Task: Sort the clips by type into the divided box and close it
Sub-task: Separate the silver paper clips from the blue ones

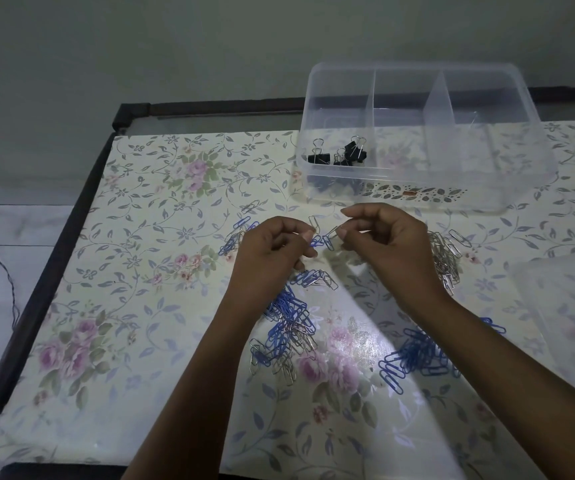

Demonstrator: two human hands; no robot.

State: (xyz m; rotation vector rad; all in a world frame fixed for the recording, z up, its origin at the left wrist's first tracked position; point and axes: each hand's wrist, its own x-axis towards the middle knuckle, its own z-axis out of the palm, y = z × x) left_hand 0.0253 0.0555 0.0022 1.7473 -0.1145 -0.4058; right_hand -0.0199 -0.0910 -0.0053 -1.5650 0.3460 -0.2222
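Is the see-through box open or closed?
Open. The clear box has no lid on top; black binder clips show in its left compartment.

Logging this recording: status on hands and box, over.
Left hand, right hand each pinching a silver paper clip, blue clips hanging between. Divided box open, binder clips in left compartment. Mixed clips loose on table.
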